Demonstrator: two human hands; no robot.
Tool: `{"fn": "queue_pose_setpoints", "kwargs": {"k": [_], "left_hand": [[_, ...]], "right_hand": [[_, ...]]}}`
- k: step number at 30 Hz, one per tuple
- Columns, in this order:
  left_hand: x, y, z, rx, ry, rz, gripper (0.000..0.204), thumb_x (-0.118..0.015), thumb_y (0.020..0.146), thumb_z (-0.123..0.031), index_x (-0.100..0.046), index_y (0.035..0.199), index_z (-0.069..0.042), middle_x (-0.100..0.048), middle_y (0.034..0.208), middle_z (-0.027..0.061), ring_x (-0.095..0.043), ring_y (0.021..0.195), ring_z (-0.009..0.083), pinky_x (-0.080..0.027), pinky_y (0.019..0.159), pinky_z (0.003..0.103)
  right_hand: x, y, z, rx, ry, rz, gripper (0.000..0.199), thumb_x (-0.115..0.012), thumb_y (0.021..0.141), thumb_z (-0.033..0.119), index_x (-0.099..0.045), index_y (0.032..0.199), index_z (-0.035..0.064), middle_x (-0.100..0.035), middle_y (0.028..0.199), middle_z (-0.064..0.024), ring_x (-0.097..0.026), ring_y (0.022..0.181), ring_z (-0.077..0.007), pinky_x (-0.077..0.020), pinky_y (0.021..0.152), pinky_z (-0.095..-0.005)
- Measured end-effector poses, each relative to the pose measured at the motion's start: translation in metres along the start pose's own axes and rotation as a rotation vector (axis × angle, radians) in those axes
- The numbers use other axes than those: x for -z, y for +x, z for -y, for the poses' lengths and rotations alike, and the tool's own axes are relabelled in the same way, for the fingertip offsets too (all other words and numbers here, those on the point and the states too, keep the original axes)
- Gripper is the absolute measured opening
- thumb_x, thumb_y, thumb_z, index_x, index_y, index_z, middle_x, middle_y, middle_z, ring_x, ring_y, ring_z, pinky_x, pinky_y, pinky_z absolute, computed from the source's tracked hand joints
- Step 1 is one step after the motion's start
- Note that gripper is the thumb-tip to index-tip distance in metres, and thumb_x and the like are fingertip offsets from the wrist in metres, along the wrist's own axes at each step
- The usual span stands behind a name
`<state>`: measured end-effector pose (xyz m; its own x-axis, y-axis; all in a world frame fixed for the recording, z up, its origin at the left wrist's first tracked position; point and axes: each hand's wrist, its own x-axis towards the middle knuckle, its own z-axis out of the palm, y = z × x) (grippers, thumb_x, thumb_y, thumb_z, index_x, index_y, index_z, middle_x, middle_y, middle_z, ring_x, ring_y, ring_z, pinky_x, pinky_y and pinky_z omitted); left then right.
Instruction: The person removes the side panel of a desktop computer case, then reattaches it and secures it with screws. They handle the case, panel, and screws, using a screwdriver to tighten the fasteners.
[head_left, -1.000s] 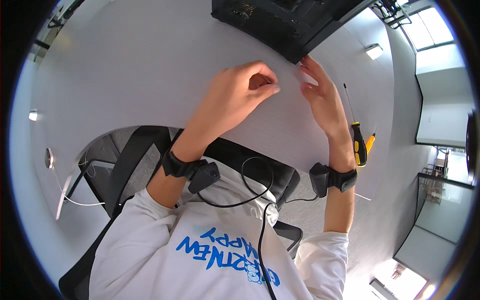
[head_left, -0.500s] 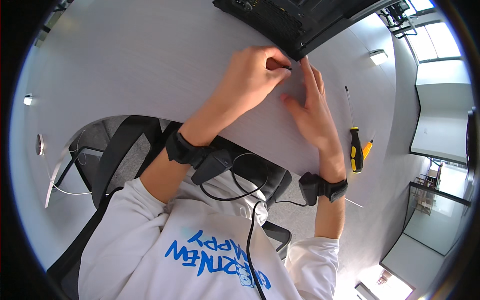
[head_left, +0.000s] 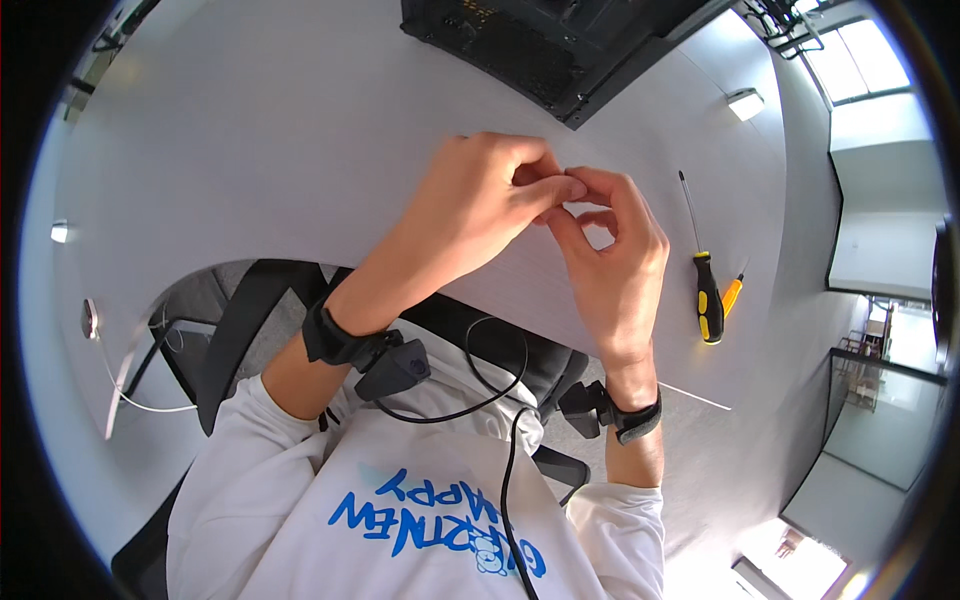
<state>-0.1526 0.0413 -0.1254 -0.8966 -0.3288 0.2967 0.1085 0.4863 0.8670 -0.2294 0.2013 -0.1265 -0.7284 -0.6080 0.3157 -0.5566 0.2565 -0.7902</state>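
My left hand (head_left: 485,205) is closed in a pinch over the table (head_left: 330,160), thumb and fingertips pressed together. Meeting it fingertip to fingertip is my right hand (head_left: 618,265), whose thumb and forefinger are also pinched. Whatever sits between the fingertips is small and mostly covered by them, so I cannot make out its kind. Just beyond both hands stands a black computer case (head_left: 625,45), with its nearest corner pointing toward my fingers; neither hand touches it.
A black-and-yellow screwdriver (head_left: 709,300) lies right of my right hand, beside a smaller orange-handled tool (head_left: 734,292). A small white box (head_left: 745,103) is farther back on the right. A black cable (head_left: 512,480) runs down over my shirt.
Both hands have drawn back from the case corner toward me. My right hand, earlier stretched out against the corner, now pinches against my left, which showed a tiny dark piece before.
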Motion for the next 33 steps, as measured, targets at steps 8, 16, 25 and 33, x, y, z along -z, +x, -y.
{"fn": "queue_pose_setpoints", "kwargs": {"k": [8,16,25,33], "left_hand": [[0.041,0.009,-0.024,0.225,0.168,0.358,0.023,-0.069,0.102,-0.021,-0.074,0.101,0.001,-0.073,0.084,0.004,-0.068,0.078,0.0105,-0.056,0.073,0.028],[0.171,0.079,0.002,0.023,0.006,-0.636,0.046,-0.071,0.1,-0.033,-0.059,0.126,0.003,-0.062,0.109,0.0098,-0.062,0.096,0.0165,-0.054,0.084,0.032],[0.178,0.123,0.083,0.258,-0.466,-0.03,0.061,-0.069,0.099,-0.037,-0.045,0.144,-0.004,-0.054,0.135,0.0098,-0.05,0.132,0.0238,-0.034,0.119,0.048],[0.13,0.1,0.063,0.232,-0.103,0.05,0.063,-0.068,0.096,-0.019,-0.047,0.154,-0.013,-0.055,0.141,0.0037,-0.05,0.131,0.0185,-0.034,0.116,0.045]], "right_hand": [[-0.011,-0.007,0.014,0.124,-0.09,-0.189,0.019,-0.083,0.08,0.002,-0.074,0.096,0.005,-0.068,0.089,-0.0055,-0.066,0.069,-0.0178,-0.0542,0.059,-0.0303],[-0.006,-0.008,0.01,-0.156,0.082,-0.298,0.011,-0.075,0.089,0.005,-0.073,0.099,0.0005,-0.073,0.085,-0.0094,-0.07,0.073,-0.0187,-0.0558,0.069,-0.0306],[-0.016,-0.002,-0.001,-0.353,0.193,-0.367,0.016,-0.071,0.091,0.003,-0.073,0.107,0.0003,-0.078,0.093,-0.013,-0.075,0.084,-0.0219,-0.0582,0.079,-0.0308],[-0.015,-0.007,-0.015,-0.354,0.194,-0.494,0.015,-0.07,0.092,0.006,-0.072,0.106,-0.0002,-0.078,0.095,-0.0142,-0.076,0.088,-0.0259,-0.0572,0.084,-0.0338]]}}
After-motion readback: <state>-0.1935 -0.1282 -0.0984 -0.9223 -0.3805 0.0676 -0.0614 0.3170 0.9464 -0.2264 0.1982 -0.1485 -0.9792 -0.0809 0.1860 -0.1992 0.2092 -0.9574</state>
